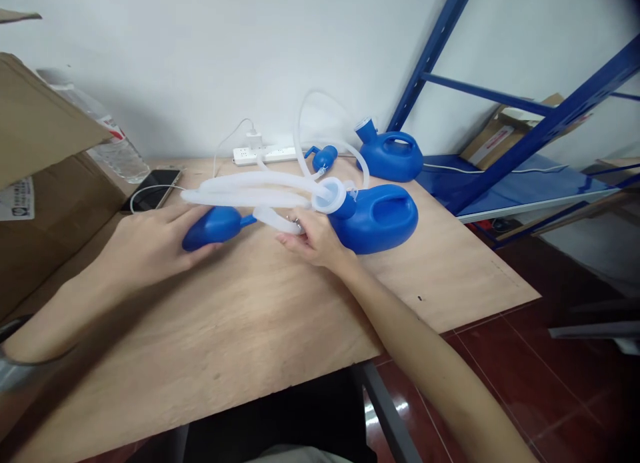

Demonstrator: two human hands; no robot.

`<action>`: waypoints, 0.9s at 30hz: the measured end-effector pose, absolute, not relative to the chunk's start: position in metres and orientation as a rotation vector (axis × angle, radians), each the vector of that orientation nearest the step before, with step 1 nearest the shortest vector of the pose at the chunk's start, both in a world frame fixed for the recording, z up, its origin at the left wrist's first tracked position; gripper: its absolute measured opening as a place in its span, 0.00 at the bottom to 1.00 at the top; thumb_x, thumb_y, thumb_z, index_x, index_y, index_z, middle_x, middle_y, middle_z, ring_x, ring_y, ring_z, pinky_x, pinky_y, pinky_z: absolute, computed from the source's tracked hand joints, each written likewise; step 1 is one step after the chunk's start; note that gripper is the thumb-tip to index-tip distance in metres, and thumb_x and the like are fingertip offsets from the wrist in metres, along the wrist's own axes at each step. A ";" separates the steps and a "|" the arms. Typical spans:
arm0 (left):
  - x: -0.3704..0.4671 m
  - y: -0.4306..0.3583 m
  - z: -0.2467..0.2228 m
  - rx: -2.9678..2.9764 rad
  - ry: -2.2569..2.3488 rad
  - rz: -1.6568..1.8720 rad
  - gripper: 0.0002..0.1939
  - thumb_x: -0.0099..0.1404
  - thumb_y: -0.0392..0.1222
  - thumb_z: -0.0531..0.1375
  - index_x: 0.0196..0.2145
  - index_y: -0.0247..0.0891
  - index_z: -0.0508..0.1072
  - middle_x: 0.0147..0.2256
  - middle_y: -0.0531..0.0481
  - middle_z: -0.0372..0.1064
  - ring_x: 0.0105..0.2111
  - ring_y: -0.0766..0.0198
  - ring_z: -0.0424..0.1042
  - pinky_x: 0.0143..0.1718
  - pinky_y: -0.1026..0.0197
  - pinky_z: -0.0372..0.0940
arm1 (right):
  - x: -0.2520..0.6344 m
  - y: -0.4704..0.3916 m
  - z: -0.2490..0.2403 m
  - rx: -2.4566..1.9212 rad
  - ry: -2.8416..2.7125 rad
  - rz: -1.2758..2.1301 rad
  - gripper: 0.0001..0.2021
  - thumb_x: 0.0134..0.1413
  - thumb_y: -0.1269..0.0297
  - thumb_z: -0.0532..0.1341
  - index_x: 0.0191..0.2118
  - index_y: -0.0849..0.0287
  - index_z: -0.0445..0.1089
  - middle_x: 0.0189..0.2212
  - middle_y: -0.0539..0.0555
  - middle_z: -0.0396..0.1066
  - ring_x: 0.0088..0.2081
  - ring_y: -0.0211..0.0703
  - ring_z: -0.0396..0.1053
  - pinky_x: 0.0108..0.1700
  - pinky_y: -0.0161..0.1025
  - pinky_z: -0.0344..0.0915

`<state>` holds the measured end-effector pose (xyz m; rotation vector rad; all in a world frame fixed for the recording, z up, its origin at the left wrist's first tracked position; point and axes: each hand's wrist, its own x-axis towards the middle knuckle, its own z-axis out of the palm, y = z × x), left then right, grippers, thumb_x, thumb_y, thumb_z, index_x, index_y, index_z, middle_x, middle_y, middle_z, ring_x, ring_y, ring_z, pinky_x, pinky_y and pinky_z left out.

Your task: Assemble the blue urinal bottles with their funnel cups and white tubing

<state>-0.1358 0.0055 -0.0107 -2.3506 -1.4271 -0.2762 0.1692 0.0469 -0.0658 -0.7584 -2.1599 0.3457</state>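
Note:
My left hand is closed around a blue, rounded, bulb-shaped plastic piece, its narrow spout pointing right. My right hand pinches one end of a translucent white plastic tube. The tube's open end meets the spout's tip; whether it sits over the spout I cannot tell. Long loops of the tubing lie behind both hands. Just right of my right hand, a blue plastic jug with a handle rests on the wooden table, with a whitish round rim at its neck.
Behind stand a second blue jug and another blue bulb piece with tubing. A white power strip lies along the wall. Cardboard boxes, a plastic bottle and a phone are left; a blue shelf rack is right.

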 end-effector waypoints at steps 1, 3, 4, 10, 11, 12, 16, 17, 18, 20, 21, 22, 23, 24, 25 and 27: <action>-0.137 0.002 -0.009 -2.357 -1.323 -0.282 0.30 0.76 0.61 0.53 0.63 0.40 0.75 0.54 0.41 0.81 0.42 0.43 0.83 0.35 0.51 0.72 | 0.169 0.046 -0.066 -0.787 -2.076 0.418 0.22 0.70 0.41 0.60 0.47 0.58 0.68 0.30 0.50 0.72 0.29 0.43 0.69 0.35 0.41 0.65; -0.141 -0.008 -0.006 -2.424 -1.104 -0.369 0.29 0.76 0.61 0.53 0.62 0.42 0.77 0.53 0.43 0.82 0.42 0.43 0.83 0.37 0.50 0.73 | 0.167 0.045 -0.066 -0.837 -1.957 0.530 0.24 0.70 0.43 0.59 0.57 0.58 0.66 0.36 0.52 0.77 0.31 0.43 0.72 0.38 0.41 0.69; -0.142 -0.014 -0.002 -2.481 -1.009 -0.427 0.29 0.76 0.61 0.53 0.64 0.46 0.75 0.53 0.45 0.83 0.43 0.44 0.83 0.39 0.49 0.73 | 0.167 0.045 -0.066 -0.847 -1.934 0.548 0.23 0.71 0.44 0.58 0.60 0.57 0.66 0.41 0.53 0.79 0.34 0.44 0.75 0.41 0.42 0.71; -0.142 -0.036 0.019 -2.504 -0.899 -0.810 0.37 0.73 0.50 0.65 0.75 0.57 0.60 0.63 0.48 0.75 0.55 0.45 0.80 0.55 0.47 0.72 | 0.163 0.053 -0.073 -0.703 -2.061 0.380 0.17 0.76 0.55 0.56 0.58 0.59 0.74 0.54 0.61 0.80 0.53 0.51 0.77 0.59 0.48 0.71; -0.143 -0.035 0.018 -2.410 -0.893 -0.853 0.39 0.71 0.46 0.67 0.75 0.56 0.60 0.65 0.46 0.73 0.57 0.43 0.79 0.58 0.44 0.71 | 0.162 0.054 -0.074 -0.680 -2.085 0.348 0.17 0.76 0.56 0.56 0.58 0.59 0.74 0.54 0.61 0.80 0.54 0.52 0.77 0.60 0.50 0.70; -0.144 -0.033 0.016 -2.302 -0.873 -0.872 0.41 0.69 0.43 0.69 0.75 0.54 0.60 0.66 0.44 0.72 0.58 0.41 0.78 0.59 0.41 0.70 | 0.161 0.054 -0.076 -0.663 -2.108 0.322 0.16 0.77 0.57 0.55 0.57 0.59 0.74 0.53 0.61 0.80 0.55 0.52 0.76 0.61 0.51 0.69; -0.156 -0.016 -0.004 -2.022 -0.764 -0.750 0.50 0.63 0.36 0.73 0.76 0.47 0.57 0.61 0.38 0.77 0.60 0.37 0.77 0.58 0.35 0.72 | 0.159 0.052 -0.076 -0.622 -2.189 0.315 0.16 0.79 0.56 0.53 0.56 0.58 0.72 0.51 0.60 0.79 0.54 0.51 0.75 0.60 0.52 0.67; -0.159 -0.013 -0.010 -2.006 -0.748 -0.730 0.50 0.62 0.35 0.74 0.76 0.45 0.58 0.60 0.37 0.77 0.61 0.37 0.76 0.57 0.35 0.73 | 0.159 0.051 -0.076 -0.615 -2.203 0.329 0.16 0.79 0.56 0.53 0.56 0.59 0.72 0.51 0.60 0.79 0.53 0.51 0.75 0.59 0.51 0.67; -0.163 -0.011 -0.015 -1.993 -0.733 -0.737 0.49 0.61 0.34 0.74 0.75 0.44 0.59 0.60 0.37 0.77 0.61 0.37 0.76 0.58 0.35 0.73 | 0.159 0.050 -0.075 -0.611 -2.215 0.342 0.15 0.79 0.56 0.53 0.56 0.59 0.71 0.50 0.60 0.79 0.52 0.51 0.74 0.58 0.51 0.67; -0.167 -0.009 -0.024 -2.002 -0.720 -0.740 0.46 0.61 0.33 0.74 0.72 0.45 0.64 0.64 0.38 0.74 0.65 0.38 0.72 0.62 0.33 0.70 | 0.159 0.050 -0.074 -0.612 -2.237 0.362 0.15 0.78 0.55 0.53 0.55 0.58 0.71 0.48 0.60 0.78 0.50 0.50 0.74 0.55 0.49 0.68; -0.168 -0.010 -0.027 -2.007 -0.714 -0.741 0.44 0.60 0.32 0.74 0.71 0.46 0.66 0.66 0.40 0.71 0.67 0.39 0.70 0.65 0.32 0.67 | 0.160 0.050 -0.073 -0.616 -2.246 0.359 0.15 0.78 0.55 0.52 0.55 0.58 0.71 0.48 0.59 0.78 0.48 0.50 0.74 0.54 0.49 0.68; -0.169 -0.011 -0.030 -2.011 -0.709 -0.735 0.43 0.60 0.31 0.73 0.70 0.48 0.67 0.67 0.42 0.70 0.68 0.40 0.68 0.67 0.32 0.65 | 0.160 0.050 -0.073 -0.618 -2.256 0.346 0.16 0.78 0.55 0.52 0.54 0.58 0.71 0.47 0.59 0.78 0.47 0.50 0.73 0.53 0.48 0.67; -0.169 -0.012 -0.032 -2.019 -0.714 -0.716 0.42 0.61 0.30 0.73 0.69 0.49 0.68 0.68 0.44 0.69 0.68 0.41 0.68 0.68 0.31 0.65 | 0.161 0.051 -0.073 -0.620 -2.266 0.324 0.16 0.78 0.54 0.52 0.53 0.59 0.71 0.45 0.59 0.78 0.46 0.49 0.73 0.52 0.48 0.67; -0.169 -0.013 -0.035 -2.029 -0.719 -0.691 0.41 0.61 0.29 0.72 0.68 0.49 0.68 0.67 0.44 0.71 0.67 0.42 0.70 0.67 0.31 0.65 | 0.162 0.051 -0.073 -0.626 -2.278 0.292 0.17 0.78 0.54 0.52 0.52 0.59 0.72 0.44 0.58 0.77 0.45 0.49 0.73 0.51 0.47 0.66; -0.170 -0.014 -0.037 -2.036 -0.726 -0.677 0.40 0.61 0.29 0.72 0.68 0.50 0.68 0.65 0.45 0.73 0.65 0.43 0.73 0.65 0.32 0.68 | 0.162 0.051 -0.072 -0.635 -2.294 0.255 0.17 0.78 0.53 0.52 0.51 0.59 0.72 0.43 0.58 0.77 0.45 0.49 0.72 0.51 0.47 0.65; -0.170 -0.014 -0.040 -2.038 -0.729 -0.666 0.39 0.62 0.29 0.71 0.67 0.52 0.68 0.61 0.46 0.77 0.58 0.45 0.79 0.61 0.33 0.71 | 0.164 0.052 -0.072 -0.654 -2.344 0.179 0.19 0.79 0.51 0.52 0.50 0.59 0.73 0.41 0.57 0.77 0.44 0.49 0.71 0.51 0.48 0.62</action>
